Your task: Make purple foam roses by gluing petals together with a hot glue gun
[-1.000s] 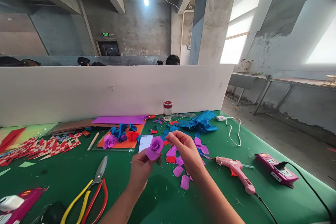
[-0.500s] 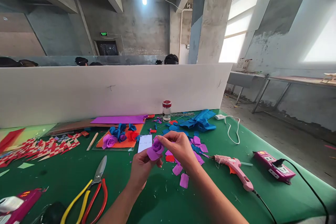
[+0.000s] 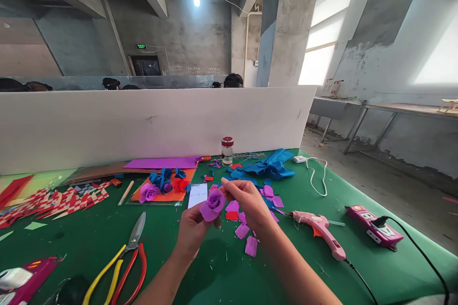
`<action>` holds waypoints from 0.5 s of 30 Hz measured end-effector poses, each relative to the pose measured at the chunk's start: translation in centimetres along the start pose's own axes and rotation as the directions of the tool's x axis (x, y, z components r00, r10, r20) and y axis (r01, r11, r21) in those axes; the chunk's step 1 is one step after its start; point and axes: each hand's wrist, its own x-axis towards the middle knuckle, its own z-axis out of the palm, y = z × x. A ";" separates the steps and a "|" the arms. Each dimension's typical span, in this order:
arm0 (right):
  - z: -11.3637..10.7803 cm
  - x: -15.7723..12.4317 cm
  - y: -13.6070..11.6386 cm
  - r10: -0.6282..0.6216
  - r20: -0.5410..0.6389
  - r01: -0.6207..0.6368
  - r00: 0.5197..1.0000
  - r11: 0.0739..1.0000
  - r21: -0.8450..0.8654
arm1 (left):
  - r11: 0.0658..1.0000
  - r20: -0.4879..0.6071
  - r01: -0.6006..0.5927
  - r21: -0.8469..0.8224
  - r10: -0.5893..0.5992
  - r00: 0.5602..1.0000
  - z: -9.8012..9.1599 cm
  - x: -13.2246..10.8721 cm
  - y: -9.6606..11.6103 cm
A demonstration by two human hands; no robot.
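A purple paper rose (image 3: 212, 205) is held up over the table, its spiral centre and outer petals facing me. My left hand (image 3: 194, 228) is closed on its lower left side, thumb and fingers pinching the base. At the rose's upper right edge is my right hand (image 3: 246, 202), its thumb and index finger drawn together at the rim of a petal. Loose purple petals (image 3: 251, 246) lie beneath and beside my right hand, along with a small red piece (image 3: 232, 216). A phone showing a timer (image 3: 197, 195) lies behind my left hand.
Right: pink glue gun (image 3: 318, 228), power strip (image 3: 374, 227) and cords. Left: open scissors (image 3: 134, 238) and woven red strips (image 3: 71, 198). Behind: finished paper flowers (image 3: 162, 183) on an orange sheet, a red-lidded jar (image 3: 227, 151), blue crepe paper (image 3: 272, 164) and a white partition (image 3: 153, 126).
My right hand's fingertips have shifted from over the rose's top to its upper right edge, uncovering more of the bloom. My left hand stays about where it was, still holding the rose.
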 end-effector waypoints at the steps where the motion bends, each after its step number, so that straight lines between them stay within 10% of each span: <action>1: -0.1 -0.2 -0.1 -0.006 -0.013 0.006 1.000 1.000 -0.009 | 1.000 -0.007 -0.002 -0.004 0.002 1.000 0.0 0.0 0.0; 15: -0.2 -0.8 0.1 0.010 -0.068 -0.007 0.998 0.999 0.049 | 0.990 -0.049 0.067 -0.122 -0.073 0.996 0.2 0.3 0.1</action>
